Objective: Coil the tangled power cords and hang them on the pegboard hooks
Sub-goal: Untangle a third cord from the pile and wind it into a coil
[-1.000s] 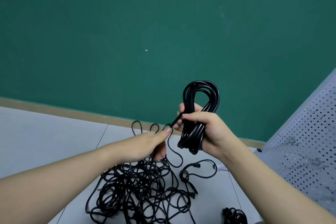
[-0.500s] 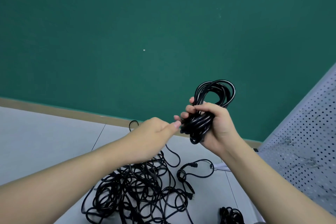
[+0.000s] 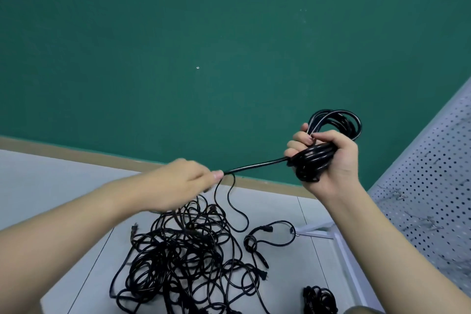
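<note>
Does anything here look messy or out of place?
Yes. A big tangled heap of black cords sprawls loose on the floor, knotted over itself. Only the coil gripped in the right hand looks tidy. Nothing looks broken or spilled.

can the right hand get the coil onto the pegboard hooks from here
Probably yes: the right hand grips the coil beside the pegboard, nothing between, but the left hand pinches its taut tail.

Right hand (image 3: 334, 160) holds black coiled power cord (image 3: 328, 140) right of left hand (image 3: 183, 183); taut strand between them. Black tangled cord pile (image 3: 188, 257) on grey floor (image 3: 51, 186) below; white perforated pegboard (image 3: 433, 186) far right
</note>
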The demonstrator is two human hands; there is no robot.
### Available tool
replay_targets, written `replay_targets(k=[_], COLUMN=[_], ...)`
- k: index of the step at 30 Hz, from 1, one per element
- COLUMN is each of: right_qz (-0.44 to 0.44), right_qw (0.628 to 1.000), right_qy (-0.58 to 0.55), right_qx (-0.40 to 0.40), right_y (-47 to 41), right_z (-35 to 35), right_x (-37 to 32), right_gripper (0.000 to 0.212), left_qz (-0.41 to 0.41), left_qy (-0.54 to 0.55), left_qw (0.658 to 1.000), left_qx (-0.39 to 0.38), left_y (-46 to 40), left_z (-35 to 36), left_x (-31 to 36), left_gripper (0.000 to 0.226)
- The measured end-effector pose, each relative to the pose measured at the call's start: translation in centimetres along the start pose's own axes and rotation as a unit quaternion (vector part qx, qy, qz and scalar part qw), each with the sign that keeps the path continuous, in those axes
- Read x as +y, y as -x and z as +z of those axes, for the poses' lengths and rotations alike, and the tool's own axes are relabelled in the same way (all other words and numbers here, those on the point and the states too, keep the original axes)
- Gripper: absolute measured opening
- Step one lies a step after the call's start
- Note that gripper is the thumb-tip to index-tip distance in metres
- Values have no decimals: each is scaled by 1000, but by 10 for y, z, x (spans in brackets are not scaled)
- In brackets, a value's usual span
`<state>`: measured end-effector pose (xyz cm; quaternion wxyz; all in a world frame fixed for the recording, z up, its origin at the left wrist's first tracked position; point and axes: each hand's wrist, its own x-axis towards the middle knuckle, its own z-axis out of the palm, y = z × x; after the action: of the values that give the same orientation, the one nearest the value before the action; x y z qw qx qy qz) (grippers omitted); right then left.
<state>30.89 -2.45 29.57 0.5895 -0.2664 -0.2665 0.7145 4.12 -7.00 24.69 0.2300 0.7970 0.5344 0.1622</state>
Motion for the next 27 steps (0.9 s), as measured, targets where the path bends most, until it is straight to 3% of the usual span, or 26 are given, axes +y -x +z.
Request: replay_targets(k=[4,12,15,19,21,24,27], right_qz=[19,94,129,190,217,250,250], right_qw=[1000,985,962,910,893,879,878], right_qy=[20,136,219,298,304,292,285], right_qx=[13,-46,-105,-217,-251,-281,-293], right_y=[-5,0,3,7,11,16,15], right_z=[-8,0,5,12,13,13,11], right_x=[7,23,35,50,54,57,58], right_gripper=[17,26,44,81,88,89,73], left_qz=[30,157,172,197,172,55,-33], left_qy=[-20,-2,-2,86,145,160,138], left_qw=[994,971,974,967,963,966,964], left_qx=[104,181,150,134,148,198,225], left_y=[0,13,11,8,7,2,-3], left_z=[-17,-30,-19,-9,-2,4,6], left_x=[-13,27,39,48,51,46,39], left_gripper=[49,28,24,15,16,56,58])
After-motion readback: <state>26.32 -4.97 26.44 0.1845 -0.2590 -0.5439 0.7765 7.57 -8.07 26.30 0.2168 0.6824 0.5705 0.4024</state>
